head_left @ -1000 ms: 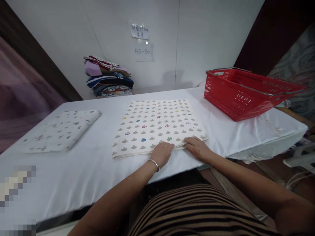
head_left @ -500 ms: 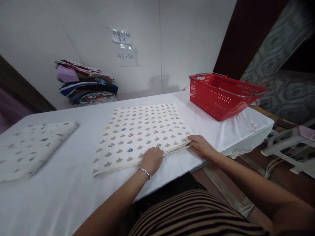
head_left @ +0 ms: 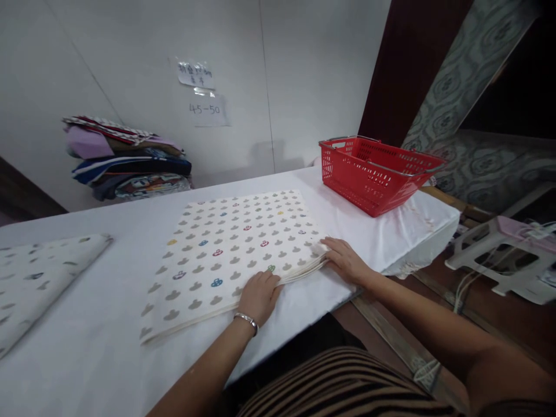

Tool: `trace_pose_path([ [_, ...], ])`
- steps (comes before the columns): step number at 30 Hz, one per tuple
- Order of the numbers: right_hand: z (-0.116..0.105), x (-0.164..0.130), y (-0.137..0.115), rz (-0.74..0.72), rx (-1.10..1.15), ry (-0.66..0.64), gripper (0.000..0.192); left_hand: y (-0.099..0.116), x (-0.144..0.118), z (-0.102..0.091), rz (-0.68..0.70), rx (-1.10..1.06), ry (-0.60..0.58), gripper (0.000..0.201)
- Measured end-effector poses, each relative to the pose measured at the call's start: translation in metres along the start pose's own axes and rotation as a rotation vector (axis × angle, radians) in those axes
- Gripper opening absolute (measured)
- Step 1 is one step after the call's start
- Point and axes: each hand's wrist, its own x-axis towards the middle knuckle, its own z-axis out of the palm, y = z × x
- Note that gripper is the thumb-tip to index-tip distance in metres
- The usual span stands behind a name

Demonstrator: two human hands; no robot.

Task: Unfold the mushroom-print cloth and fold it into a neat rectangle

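A folded white cloth (head_left: 234, 231) printed with grey mushroom shapes and a few coloured ones lies flat in front of me. At its near edge, my left hand (head_left: 259, 295), with a silver bracelet at the wrist, has its fingers curled over the layers. My right hand (head_left: 346, 260) grips the near right corner, where the stacked layers show and bulge slightly. The thumbs are mostly hidden. Another cloth (head_left: 43, 278), white with a similar scattered print, rests at the left and is cut off by the picture's edge.
A red plastic basket (head_left: 377, 185) with metal handles stands at the back right of the white-covered table (head_left: 108, 359). Folded fabrics (head_left: 125, 156) are piled behind the table at the left. Paper signs (head_left: 204, 110) hang on the wall, and a plastic stool (head_left: 512, 255) is at the right.
The view has shifted, so the cloth and basket sit further left in the picture. Both hands stay at the cloth's near edge; its right-corner layers look slightly more bulged.
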Motion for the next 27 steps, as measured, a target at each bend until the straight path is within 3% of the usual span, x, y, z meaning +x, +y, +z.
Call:
trace_pose_path([
  [18, 0.009, 0.014, -0.016, 0.078, -0.137, 0.106, 0.018, -0.002, 0.000, 0.005, -0.035, -0.025, 0.025, 0.020],
  [27, 0.010, 0.014, -0.026, -0.009, -0.060, 0.030, 0.023, -0.003, 0.002, 0.008, -0.080, -0.046, 0.027, 0.020],
])
